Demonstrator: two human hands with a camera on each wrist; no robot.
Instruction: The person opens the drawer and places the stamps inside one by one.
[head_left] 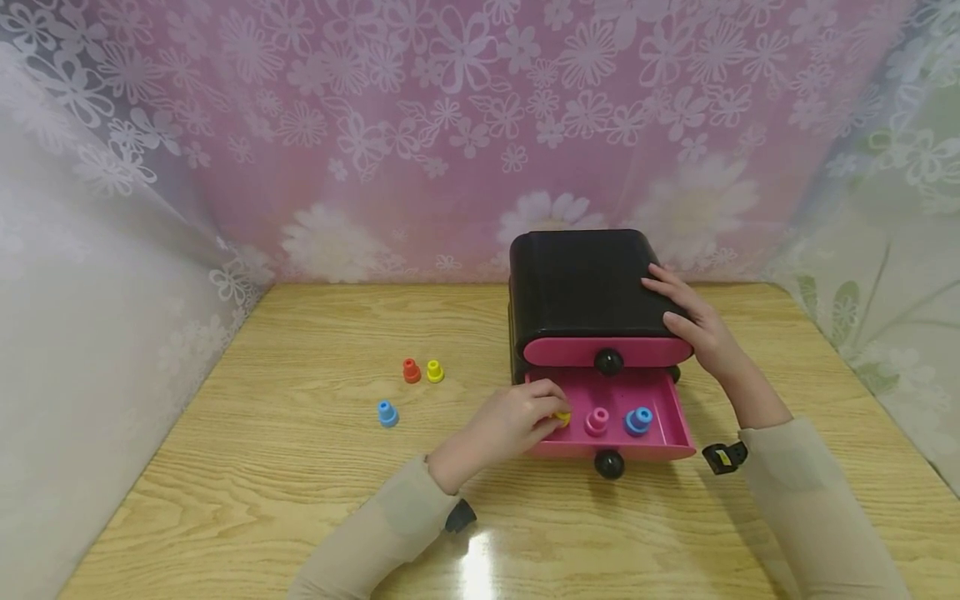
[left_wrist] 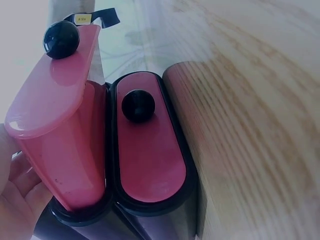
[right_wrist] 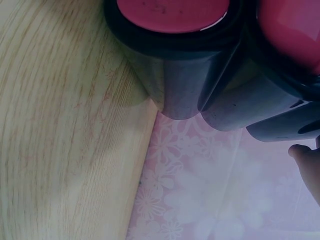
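In the head view my left hand [head_left: 517, 421] reaches into the pulled-out pink drawer [head_left: 678, 417] and pinches a small yellow stepped peg [head_left: 562, 418] at its left end. Beside it in the drawer stand a pink peg [head_left: 597, 421] and a blue peg [head_left: 639, 421]. My right hand [head_left: 697, 325] rests on the right side of the black cabinet [head_left: 585, 279], fingers spread over its top edge. The left wrist view shows part of the left hand [left_wrist: 22, 195] behind the open drawer, with the peg hidden. Only a digit of the right hand [right_wrist: 307, 167] appears in the right wrist view.
On the wooden table [head_left: 300, 500], left of the cabinet, stand a red peg [head_left: 411, 371], a yellow peg [head_left: 435, 372] and a blue peg [head_left: 387, 413]. A closed drawer [left_wrist: 150, 155] sits below the open one, another [head_left: 562, 352] above it. Flowered cloth [head_left: 450, 125] hangs behind.
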